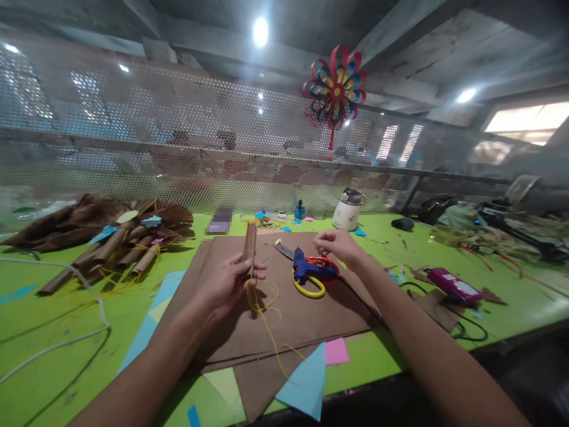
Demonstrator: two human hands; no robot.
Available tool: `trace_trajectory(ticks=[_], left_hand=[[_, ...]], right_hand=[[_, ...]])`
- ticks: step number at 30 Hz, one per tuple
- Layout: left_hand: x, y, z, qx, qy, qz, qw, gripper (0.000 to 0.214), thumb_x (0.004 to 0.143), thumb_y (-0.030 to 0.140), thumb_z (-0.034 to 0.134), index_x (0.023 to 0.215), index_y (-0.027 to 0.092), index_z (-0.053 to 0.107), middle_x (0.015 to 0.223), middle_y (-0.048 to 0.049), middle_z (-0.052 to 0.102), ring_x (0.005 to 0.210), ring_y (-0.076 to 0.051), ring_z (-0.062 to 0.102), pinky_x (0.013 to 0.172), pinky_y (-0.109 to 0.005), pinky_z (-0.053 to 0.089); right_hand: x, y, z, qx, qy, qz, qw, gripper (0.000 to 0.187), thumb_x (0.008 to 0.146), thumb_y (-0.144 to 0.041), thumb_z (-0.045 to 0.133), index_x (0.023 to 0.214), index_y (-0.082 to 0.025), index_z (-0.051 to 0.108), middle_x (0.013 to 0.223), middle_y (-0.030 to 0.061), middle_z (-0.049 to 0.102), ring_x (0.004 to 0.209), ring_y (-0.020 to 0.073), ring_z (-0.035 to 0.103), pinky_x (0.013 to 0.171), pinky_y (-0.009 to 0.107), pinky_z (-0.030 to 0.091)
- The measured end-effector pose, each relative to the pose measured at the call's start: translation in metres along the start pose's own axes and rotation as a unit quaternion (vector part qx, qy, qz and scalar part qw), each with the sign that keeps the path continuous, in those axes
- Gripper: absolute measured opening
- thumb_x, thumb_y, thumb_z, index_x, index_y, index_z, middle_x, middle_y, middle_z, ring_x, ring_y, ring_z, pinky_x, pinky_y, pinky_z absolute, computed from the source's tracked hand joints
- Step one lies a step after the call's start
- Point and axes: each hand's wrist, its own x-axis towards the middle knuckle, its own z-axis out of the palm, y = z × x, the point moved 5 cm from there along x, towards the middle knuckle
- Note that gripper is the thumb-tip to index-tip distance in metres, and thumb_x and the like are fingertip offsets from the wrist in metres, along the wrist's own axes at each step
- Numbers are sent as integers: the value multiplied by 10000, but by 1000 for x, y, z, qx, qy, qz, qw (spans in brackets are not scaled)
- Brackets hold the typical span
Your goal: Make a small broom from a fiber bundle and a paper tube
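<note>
Over brown paper (pixel 311 323), the left hand (pixel 229 277) pinches one brown strip (pixel 250 240); the right hand (pixel 340 247) curls, grip unclear.

strip (pixel 251 238): brown | thread (pixel 255 300): yellow | glue gun (pixel 306 270): blue | flask (pixel 345 214): white | table (pixel 128 320): lime-green

Dim overall, with glaring ceiling lamp (pixel 261 32), bright right-hand window (pixel 528 121), soft stretched edges

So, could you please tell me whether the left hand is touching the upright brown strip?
Touching: the head view shows the left hand holding the brown strip by its lower part, with the thumb and fingers against it.
</note>
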Motion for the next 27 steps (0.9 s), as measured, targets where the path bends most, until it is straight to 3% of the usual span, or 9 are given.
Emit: trace_trajectory(ticks=[2,5,10,14,17,20,23,27], left_hand=[[0,1,-2,1,16,10,1000,28,808,115,563,834,114,572,824,-68,634,635,-95,603,533,-179,502],[-4,3,0,-2,30,14,999,20,805,105,573,813,121,562,834,-75,652,654,-101,618,553,-181,514],[-8,3,6,-24,19,3,1000,37,824,115,561,818,129,527,832,-75,657,651,-87,620,548,-156,487],[-8,0,4,-21,24,6,999,30,843,132,538,846,137,509,848,-80,664,674,-96,626,578,-169,486],[-7,-3,4,-32,20,8,999,37,847,131,525,879,139,507,831,-76,661,668,-100,620,585,-176,480],[-7,-10,8,-39,12,-8,999,57,843,123,522,893,139,497,817,-76,653,649,-105,617,567,-181,471],[-9,-16,14,-42,-8,-31,999,47,850,134,512,884,143,480,803,-80,650,637,-116,617,541,-187,461],[-12,-21,23,-40,-36,-48,997,87,842,172,549,880,149,474,800,-83,653,634,-123,615,526,-189,451]], right_hand=[[-4,0,5,-85,-49,-15,995,120,581,-265,697,625,-167,645,626,18,643,634,172,569,651,290,427],[-16,0,21,-194,-89,-41,976,117,527,-157,726,620,-179,658,690,45,663,763,219,579,728,299,411],[-30,5,46,-317,-88,-88,940,258,645,-138,665,901,-165,674,973,140,639,1042,298,499,901,376,356],[-32,5,39,-346,-63,-105,930,332,684,-135,605,1013,-149,649,997,141,619,1022,292,507,895,399,381],[-35,-5,17,-223,-1,-101,970,348,719,-198,593,1059,-136,633,995,114,631,930,261,559,838,376,425],[-43,-9,9,26,6,-19,999,330,802,-420,572,972,-152,661,854,77,667,792,233,607,736,348,468],[-51,-15,20,213,-33,24,976,395,824,-516,545,910,-152,674,821,81,674,710,200,619,682,320,487],[-56,-17,33,285,-32,62,956,384,781,-526,611,854,-154,677,788,71,669,636,160,605,630,278,504]])
